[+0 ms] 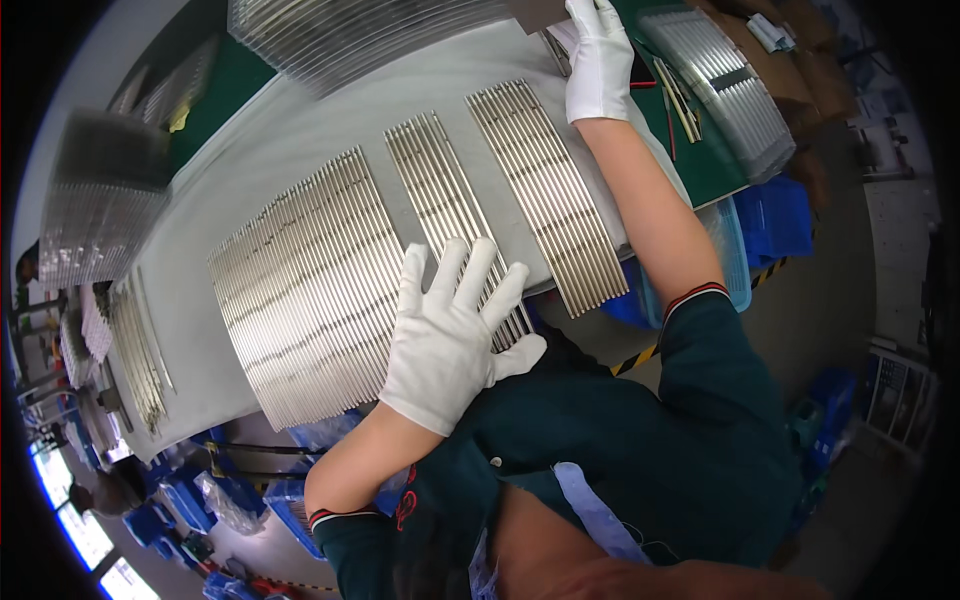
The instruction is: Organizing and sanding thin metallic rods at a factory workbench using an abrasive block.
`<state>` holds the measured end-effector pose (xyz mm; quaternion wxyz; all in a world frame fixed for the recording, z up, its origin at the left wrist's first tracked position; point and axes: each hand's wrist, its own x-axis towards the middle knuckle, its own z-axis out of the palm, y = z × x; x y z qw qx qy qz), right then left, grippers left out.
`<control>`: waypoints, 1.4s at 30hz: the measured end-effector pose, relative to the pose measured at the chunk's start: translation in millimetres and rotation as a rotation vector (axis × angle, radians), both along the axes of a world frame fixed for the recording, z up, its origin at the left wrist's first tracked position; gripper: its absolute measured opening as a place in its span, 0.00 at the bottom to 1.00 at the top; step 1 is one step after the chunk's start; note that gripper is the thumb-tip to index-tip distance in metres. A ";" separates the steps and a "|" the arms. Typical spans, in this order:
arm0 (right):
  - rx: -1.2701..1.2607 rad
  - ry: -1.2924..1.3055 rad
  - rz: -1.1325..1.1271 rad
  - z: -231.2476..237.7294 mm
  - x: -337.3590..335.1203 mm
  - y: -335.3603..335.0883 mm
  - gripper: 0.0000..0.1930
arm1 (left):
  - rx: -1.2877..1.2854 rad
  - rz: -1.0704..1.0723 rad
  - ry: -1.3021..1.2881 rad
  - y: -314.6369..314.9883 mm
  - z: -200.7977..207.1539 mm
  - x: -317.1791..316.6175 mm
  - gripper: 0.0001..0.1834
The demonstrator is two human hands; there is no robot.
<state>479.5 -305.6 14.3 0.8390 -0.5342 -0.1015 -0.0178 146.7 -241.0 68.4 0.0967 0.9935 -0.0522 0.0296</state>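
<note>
My left hand (440, 335), in a white glove, lies palm down with its fingers spread over the near end of a narrow row of thin silvery metal rods (435, 175). It holds nothing, and its little finger side touches or overlaps the edge of a wider row of rods (310, 290) on the left. Another row of rods (545, 190) lies apart on the right. At the far edge is my gloved right hand (600, 65), fingers close together beside a grey-brown flat piece (536, 14). What it grips is partly out of the picture.
The rods lie on a pale grey table cover (200, 330). Clear ribbed trays (350, 40) stand at the far side, with another stack (105, 200) at left. At far right are a clear tray of rods (715, 85) and pen-like tools (680, 100) on a green mat. Blue bins (775, 220) stand beyond.
</note>
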 end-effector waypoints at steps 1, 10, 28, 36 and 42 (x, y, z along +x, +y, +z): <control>0.013 0.003 0.009 0.7 -0.2 -0.2 0.27 | 0.007 -0.016 -0.031 -1.9 -0.9 8.8 0.43; 0.007 -0.080 -0.016 1.8 9.0 -8.4 0.26 | -0.176 -0.338 -0.100 -47.1 -47.2 95.4 0.47; -0.464 -0.267 0.129 -17.5 0.8 -0.2 0.25 | -0.126 0.167 -0.125 17.8 -27.8 -52.5 0.44; -0.691 -0.494 0.340 -9.8 12.6 15.8 0.24 | 0.140 0.521 -0.070 64.2 -33.8 -154.6 0.50; -1.240 -0.653 0.171 -1.0 31.9 23.5 0.31 | 0.217 0.639 -0.133 77.7 -34.1 -185.9 0.52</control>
